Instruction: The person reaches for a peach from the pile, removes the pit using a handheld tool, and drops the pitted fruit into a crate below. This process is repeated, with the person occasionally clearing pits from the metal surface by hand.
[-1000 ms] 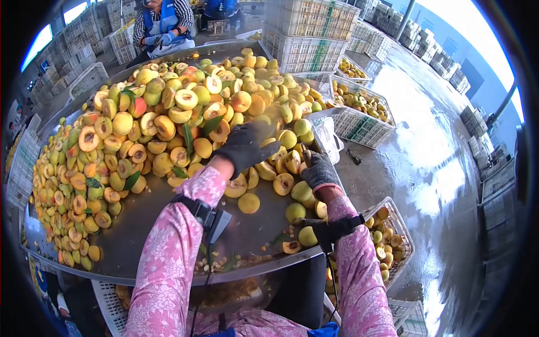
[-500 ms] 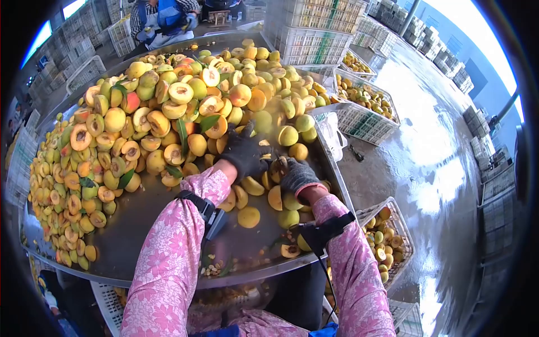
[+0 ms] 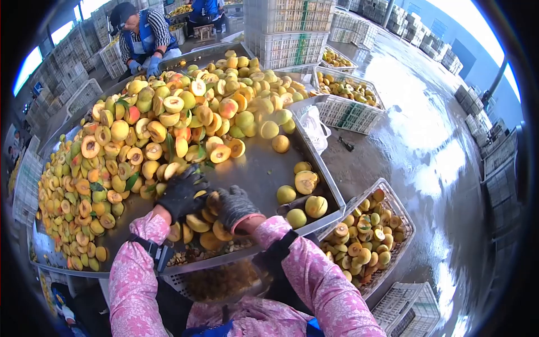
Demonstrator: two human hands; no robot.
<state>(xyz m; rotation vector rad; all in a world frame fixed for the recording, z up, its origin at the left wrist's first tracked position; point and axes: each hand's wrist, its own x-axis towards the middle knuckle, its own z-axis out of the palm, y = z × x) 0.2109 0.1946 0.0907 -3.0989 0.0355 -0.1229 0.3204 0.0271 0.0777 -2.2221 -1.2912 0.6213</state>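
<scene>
Fruit, rounded and halved, lies between and below the left hand and knit-gloved right hand. Both hands' fingers curl partway; their hold is unclear.

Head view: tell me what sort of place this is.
Most likely a fruit-processing shed or packing hall: halved yellow peaches lie heaped on a broad metal table, tall stacks of plastic crates stand behind it, and a gloved co-worker is at its far side.
</scene>
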